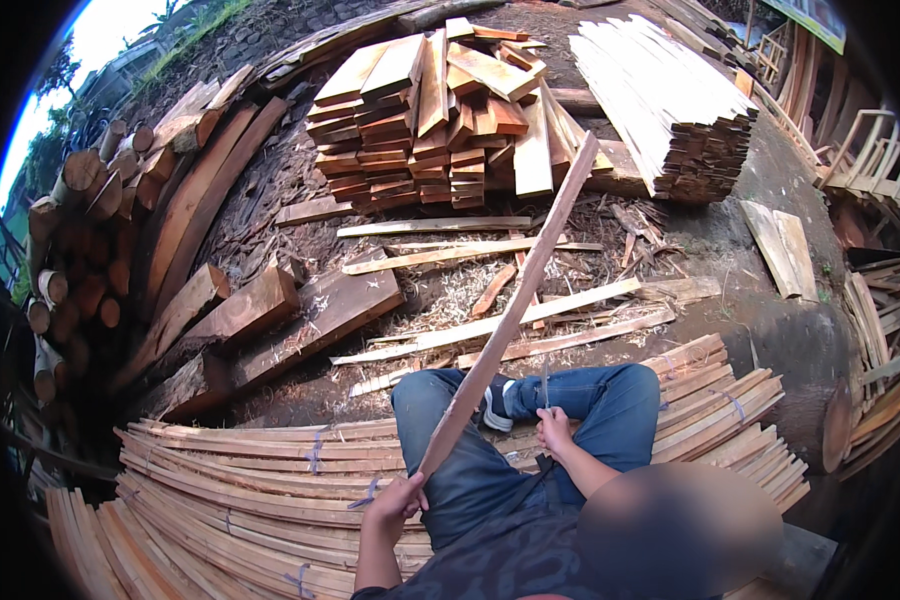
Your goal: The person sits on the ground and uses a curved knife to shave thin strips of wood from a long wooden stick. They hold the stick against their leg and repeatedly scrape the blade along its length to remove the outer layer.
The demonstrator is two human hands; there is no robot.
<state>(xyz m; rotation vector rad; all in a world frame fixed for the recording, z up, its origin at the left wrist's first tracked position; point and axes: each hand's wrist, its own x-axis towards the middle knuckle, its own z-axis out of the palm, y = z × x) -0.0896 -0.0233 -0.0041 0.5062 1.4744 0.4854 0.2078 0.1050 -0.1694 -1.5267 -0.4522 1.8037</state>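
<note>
A long, narrow rough wooden slat (515, 308) slants up and away to the right from my left hand (400, 497). That hand is closed around its near end, beside my left thigh. My right hand (554, 429) is closed in front of my right thigh. From its fist rises a thin grey blade (545, 382), which looks like a narrow knife; its handle is hidden in the fingers. The blade stands apart from the slat, to its right. My legs are bent in blue jeans, with a dark shoe (497, 408) between them.
Bundles of tied slats (260, 500) lie under and around me. Ahead are a stack of short boards (390, 130) and a pile of pale slats (660, 110). Logs (80, 170) and a thick beam (320, 305) are at left. Loose strips (510, 318) and shavings litter the ground.
</note>
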